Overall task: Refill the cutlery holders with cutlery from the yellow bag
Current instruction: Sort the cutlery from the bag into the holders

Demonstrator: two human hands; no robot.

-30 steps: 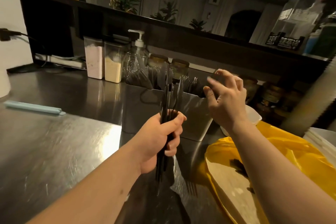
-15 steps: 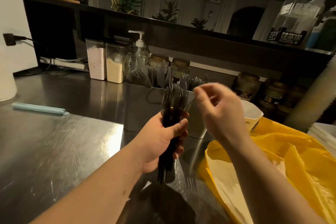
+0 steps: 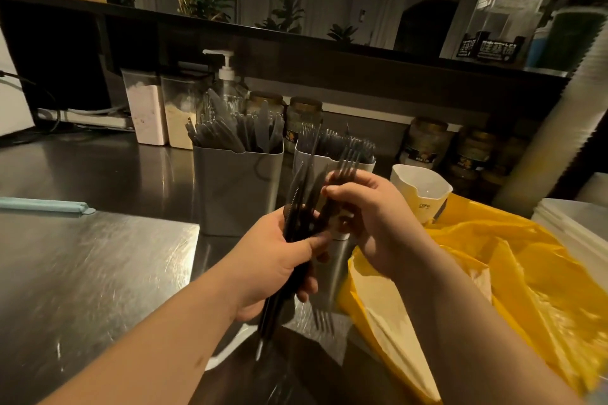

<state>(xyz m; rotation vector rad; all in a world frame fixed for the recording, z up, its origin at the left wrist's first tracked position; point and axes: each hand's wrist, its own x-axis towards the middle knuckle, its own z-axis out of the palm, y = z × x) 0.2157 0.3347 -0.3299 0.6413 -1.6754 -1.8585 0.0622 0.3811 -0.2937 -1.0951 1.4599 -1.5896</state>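
Observation:
My left hand [image 3: 279,260] grips a bundle of black plastic cutlery [image 3: 297,207] upright over the steel counter. My right hand [image 3: 371,217] pinches a black fork [image 3: 348,161] at the bundle's right side, tines up. Behind them stand two grey cutlery holders: the left holder [image 3: 237,187] full of knives, the right holder [image 3: 329,161] with forks. The open yellow bag [image 3: 513,273] lies at the right, its inside mostly hidden by my right arm. A loose fork [image 3: 324,322] lies on clear plastic below my hands.
Two powder canisters [image 3: 164,112], a pump bottle [image 3: 227,76] and jars [image 3: 427,138] line the back wall. A white cup [image 3: 421,191] stands beside the bag, stacked white lids [image 3: 572,223] at far right, a light blue bar [image 3: 42,205] at left.
My right hand came back from the holders to the bundle and now pinches a fork there. The left hand kept its grip on the bundle. The camera drew closer.

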